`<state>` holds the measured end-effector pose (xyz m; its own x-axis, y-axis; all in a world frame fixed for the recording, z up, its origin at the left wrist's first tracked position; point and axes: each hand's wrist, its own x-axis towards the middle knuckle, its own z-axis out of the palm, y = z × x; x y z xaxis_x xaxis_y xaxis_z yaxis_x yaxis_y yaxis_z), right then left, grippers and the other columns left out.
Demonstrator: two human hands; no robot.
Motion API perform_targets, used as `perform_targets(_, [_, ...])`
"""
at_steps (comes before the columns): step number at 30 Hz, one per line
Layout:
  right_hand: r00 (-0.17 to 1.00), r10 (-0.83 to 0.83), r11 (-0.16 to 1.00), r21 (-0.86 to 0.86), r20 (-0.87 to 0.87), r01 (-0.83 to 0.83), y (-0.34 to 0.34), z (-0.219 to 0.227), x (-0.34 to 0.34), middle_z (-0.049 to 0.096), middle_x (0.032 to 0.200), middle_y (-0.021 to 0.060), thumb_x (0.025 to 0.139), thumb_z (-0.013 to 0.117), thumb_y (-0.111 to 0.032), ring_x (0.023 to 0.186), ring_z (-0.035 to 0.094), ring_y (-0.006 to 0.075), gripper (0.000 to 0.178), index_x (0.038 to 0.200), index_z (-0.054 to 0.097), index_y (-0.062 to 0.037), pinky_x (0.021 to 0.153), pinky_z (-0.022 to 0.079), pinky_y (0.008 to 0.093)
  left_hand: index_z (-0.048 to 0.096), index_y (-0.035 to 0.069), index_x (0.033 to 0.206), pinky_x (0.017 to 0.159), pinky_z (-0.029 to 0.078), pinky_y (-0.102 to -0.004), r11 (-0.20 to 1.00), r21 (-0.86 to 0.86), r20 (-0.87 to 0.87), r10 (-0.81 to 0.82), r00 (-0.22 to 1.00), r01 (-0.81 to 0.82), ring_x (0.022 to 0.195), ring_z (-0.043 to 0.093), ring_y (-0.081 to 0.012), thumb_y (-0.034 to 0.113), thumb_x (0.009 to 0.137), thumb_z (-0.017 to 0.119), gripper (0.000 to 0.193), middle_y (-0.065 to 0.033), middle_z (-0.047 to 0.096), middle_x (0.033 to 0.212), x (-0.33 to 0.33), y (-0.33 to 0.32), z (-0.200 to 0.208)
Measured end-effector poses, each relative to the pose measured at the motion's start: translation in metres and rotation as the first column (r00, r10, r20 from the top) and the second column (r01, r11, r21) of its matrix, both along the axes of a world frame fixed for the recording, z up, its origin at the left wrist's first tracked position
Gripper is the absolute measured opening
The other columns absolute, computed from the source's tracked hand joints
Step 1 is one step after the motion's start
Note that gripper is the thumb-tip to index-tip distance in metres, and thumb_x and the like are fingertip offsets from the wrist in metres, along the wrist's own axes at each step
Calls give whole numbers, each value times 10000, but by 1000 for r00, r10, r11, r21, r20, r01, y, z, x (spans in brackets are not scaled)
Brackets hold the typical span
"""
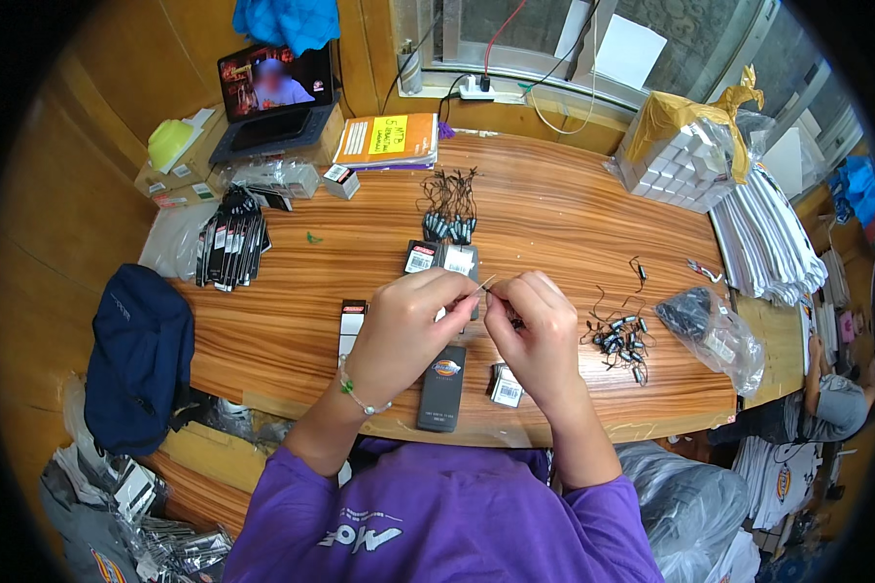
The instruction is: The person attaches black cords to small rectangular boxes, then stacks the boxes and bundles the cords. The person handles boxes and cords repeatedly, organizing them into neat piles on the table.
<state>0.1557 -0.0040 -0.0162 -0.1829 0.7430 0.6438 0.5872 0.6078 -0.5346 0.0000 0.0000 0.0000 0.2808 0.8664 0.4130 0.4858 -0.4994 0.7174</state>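
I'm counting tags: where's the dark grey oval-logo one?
In the head view, the dark grey tag lies by the table's near edge, left of the small labelled stack.

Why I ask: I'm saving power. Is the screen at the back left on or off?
On: the screen shows a bright, coloured picture.

A yellow note [390, 134], dark tag [441, 392] and purple shirt [447, 505] bear lettering [365, 537].
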Motion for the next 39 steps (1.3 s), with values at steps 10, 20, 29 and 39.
perform_targets(10, [913,-19,927,-348,-408,-137,2,-10,8,557,668,81,698,660,-33,543,519,161,103,741,574,5,530,424,258,606,7,805,623,463,-308,968,219,-109,-97,989,119,706,586,-240,33,716,640,98,-101,597,761,3,5,4])
perform_targets(20, [842,179,798,-426,-509,-427,19,-15,29,598,877,70,734,657,-80,853,545,162,188,896,615,4,754,415,269,624,27,801,667,450,-309,947,263,-134,-155,979,186,724,583,-224,53,701,656,108,-75,597,749,-1,15,0])
perform_targets(29, [242,-56,637,-221,-969,-738,25,-31,30,552,859,46,812,571,-74,714,503,92,48,793,572,-30,675,403,225,628,39,771,630,428,-309,858,468,-219,-120,968,212,689,573,-191,41,685,642,87,-49,595,738,5,19,-7])
perform_targets(39, [-14,183,781,155,-983,-605,26,-3,36,543,800,92,896,488,-151,677,491,142,84,900,469,-69,629,417,265,549,38,779,691,444,-323,913,382,146,-212,966,143,739,562,-237,-30,697,576,110,-75,596,787,11,31,-44])
